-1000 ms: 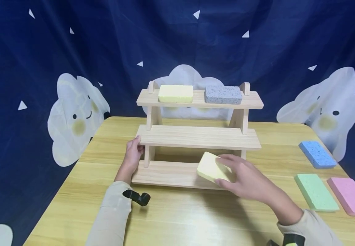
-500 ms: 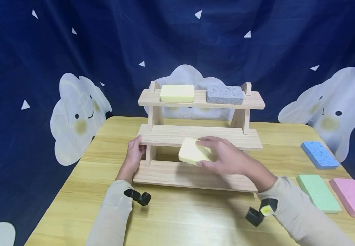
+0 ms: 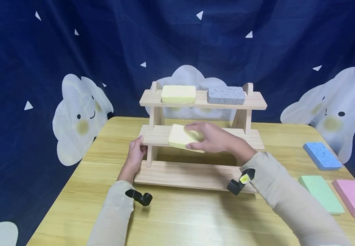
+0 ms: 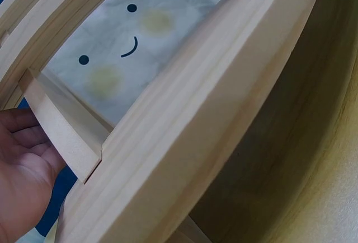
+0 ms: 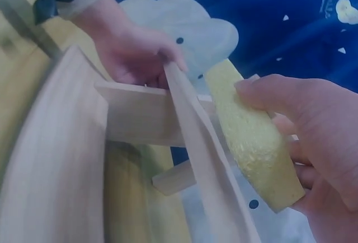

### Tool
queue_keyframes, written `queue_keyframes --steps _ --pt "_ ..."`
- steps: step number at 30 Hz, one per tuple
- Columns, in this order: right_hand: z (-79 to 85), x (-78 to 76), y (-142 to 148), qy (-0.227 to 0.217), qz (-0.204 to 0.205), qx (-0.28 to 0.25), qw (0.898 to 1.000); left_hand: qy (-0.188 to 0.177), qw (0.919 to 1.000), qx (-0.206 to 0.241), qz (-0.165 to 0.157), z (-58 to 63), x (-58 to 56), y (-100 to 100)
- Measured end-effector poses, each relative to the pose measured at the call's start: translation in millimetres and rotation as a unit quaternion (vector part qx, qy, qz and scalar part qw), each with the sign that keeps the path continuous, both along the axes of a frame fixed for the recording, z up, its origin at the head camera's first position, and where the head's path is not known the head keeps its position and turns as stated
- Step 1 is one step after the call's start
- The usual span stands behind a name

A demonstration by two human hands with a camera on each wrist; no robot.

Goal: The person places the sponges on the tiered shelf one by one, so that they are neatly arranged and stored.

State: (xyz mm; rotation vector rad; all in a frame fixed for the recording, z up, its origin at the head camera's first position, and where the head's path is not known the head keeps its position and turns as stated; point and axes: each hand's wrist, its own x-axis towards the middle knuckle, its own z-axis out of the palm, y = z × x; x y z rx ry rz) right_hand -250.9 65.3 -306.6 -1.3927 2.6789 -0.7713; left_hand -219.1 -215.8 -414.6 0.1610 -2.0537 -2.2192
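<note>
A pale yellow sponge (image 3: 181, 136) is pinched between the thumb and fingers of my right hand (image 3: 211, 136). It is held at the left half of the middle tier of a three-tier wooden display rack (image 3: 195, 176); whether it touches the board is unclear in the head view. In the right wrist view the sponge (image 5: 251, 136) appears slightly apart from the board's edge. My left hand (image 3: 135, 153) grips the left end of the middle tier, thumb on top, fingers below. On the top tier lie another yellow sponge (image 3: 178, 94) and a grey speckled sponge (image 3: 226, 95).
To the right on the wooden table (image 3: 82, 205) lie a blue sponge (image 3: 322, 156), a green sponge (image 3: 321, 194) and a pink sponge (image 3: 354, 199). A dark blue curtain (image 3: 119, 41) with cloud faces hangs behind the table.
My right hand has carried the yellow sponge up and left, from in front of the bottom tier to the middle tier. The left hand has kept its grip on the rack.
</note>
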Motion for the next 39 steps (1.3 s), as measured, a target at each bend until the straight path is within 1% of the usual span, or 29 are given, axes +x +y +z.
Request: queue_keyframes --steps 6,11,16,20,27,35,39 --pt "2.5 -14.8 -13.6 -0.003 0.008 0.001 1.000 -0.002 1.0000 -0.001 -0.001 -1.2 -1.0 -0.3" --pt "-2.2 -26.2 -26.1 -0.012 0.013 0.008 1.000 0.002 1.0000 0.001 -0.001 -0.5 -1.0 -0.5" --pt "-9.1 -36.1 -35.2 -0.040 0.004 0.020 0.999 0.004 1.0000 0.002 -0.004 0.1 -0.6 -0.6" --pt "-10.5 -41.1 -41.4 -0.058 0.000 0.029 0.998 0.003 1.0000 -0.005 -0.007 0.7 0.0 -0.5" --pt "-8.9 -44.5 -49.0 -0.059 0.018 0.031 0.998 0.006 0.9998 -0.013 -0.013 1.7 0.7 -1.0" --pt "-12.9 -42.5 -48.9 -0.094 -0.001 0.029 0.995 0.005 0.9998 -0.011 -0.013 0.6 -0.1 -1.4" --pt "-14.7 -42.5 -48.6 -0.104 -0.007 0.027 0.994 0.005 0.9999 -0.006 -0.009 0.3 -0.6 -0.5"
